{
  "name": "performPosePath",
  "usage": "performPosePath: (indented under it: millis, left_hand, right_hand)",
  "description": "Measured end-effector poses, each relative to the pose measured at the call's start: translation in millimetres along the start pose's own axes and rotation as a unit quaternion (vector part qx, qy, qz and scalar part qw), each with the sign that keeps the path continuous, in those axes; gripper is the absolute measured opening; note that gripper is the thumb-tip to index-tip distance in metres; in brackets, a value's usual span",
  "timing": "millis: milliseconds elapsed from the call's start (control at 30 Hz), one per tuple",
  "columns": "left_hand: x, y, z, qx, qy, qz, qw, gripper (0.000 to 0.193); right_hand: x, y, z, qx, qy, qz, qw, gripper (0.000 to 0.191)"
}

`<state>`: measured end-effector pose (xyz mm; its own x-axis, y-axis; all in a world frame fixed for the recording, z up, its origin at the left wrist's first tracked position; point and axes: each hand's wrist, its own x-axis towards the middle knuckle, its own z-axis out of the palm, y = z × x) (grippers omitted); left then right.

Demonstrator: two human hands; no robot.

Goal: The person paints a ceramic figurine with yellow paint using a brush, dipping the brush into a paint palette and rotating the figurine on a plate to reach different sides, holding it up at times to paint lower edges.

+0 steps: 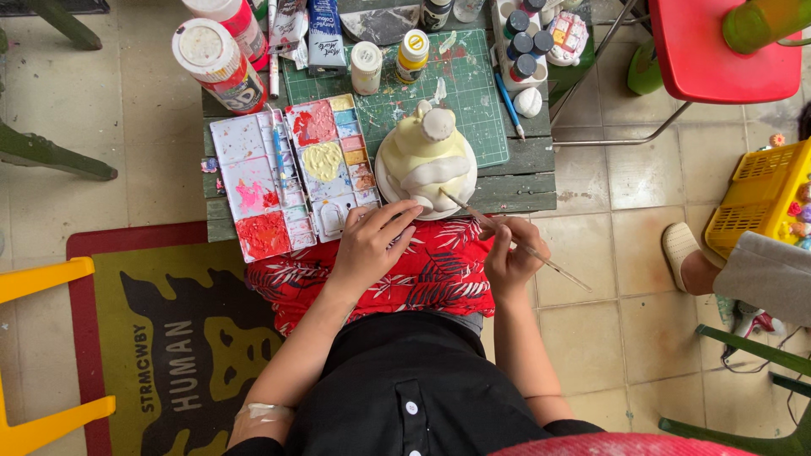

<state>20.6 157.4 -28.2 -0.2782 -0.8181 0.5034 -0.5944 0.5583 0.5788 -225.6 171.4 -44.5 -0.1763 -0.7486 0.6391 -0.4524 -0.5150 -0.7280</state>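
Cream-glazed figurine [425, 160] on its round stand, at the table [515, 181] edge just ahead of both hands. Right hand [510, 257] pinched shut on a thin brush [515, 243], tip angled onto the base. Left hand [372, 245] loosely spread, empty, fingertips steadying beside the stand. Palette [291, 173] just left; paint bottles [221, 63] beyond, clear of reach.
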Motion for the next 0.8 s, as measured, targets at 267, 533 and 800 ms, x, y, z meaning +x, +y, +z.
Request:
performPosePath:
  millis: [267,533,800]
  left_hand:
    - [-3.3,-1.9,0.4,0.0,-0.006,-0.004,1.0,0.035]
    - [-6.1,-2.3,-4.1,-0.001,-0.003,0.002,1.0,0.034]
    - [-3.3,-2.8,-4.7,-0.005,-0.01,-0.005,1.0,0.032]
  right_hand:
    - [1.4,8.3,-6.6,0.02,0.025,0.058,0.998,0.012]
    - [-2.7,-1.7,-5.6,0.061,0.021,0.038,0.997,0.013]
    - [-7.4,-0.1,-20.6,0.136,0.028,0.126,0.982,0.014]
